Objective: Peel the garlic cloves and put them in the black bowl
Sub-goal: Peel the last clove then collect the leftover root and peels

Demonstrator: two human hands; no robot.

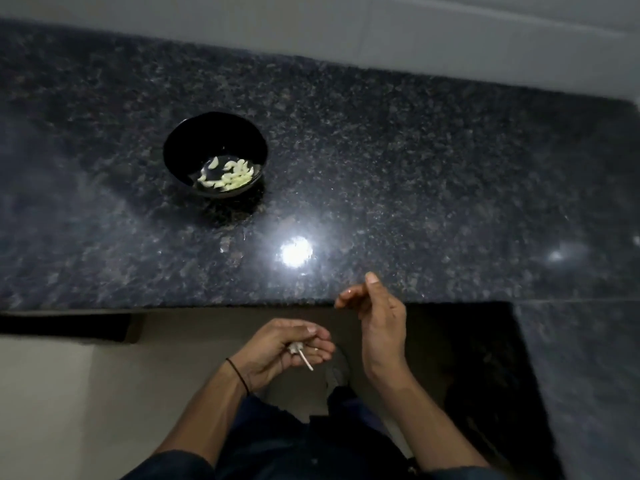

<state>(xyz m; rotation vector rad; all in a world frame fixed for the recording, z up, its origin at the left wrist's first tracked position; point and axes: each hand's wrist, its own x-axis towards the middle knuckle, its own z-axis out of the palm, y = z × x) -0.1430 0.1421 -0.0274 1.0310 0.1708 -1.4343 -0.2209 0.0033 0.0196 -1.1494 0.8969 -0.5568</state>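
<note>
A black bowl (180, 147) stands on the dark granite counter (381, 150), left of centre, with several peeled pale cloves (230, 174) lying in its bottom. Below the counter's front edge, my left hand (280, 351) grips the remains of a garlic head (297, 348), its white stem sticking out toward the lower right. My right hand (377, 320) is raised at the counter's edge with fingers loosely curled and the thumb up. I cannot make out anything between its fingertips.
The counter wraps round on the right side (581, 375). A grey tiled wall (346, 26) runs along the back. A bright light glare (295, 251) reflects on the stone near the front edge. Pale floor (86, 393) lies below.
</note>
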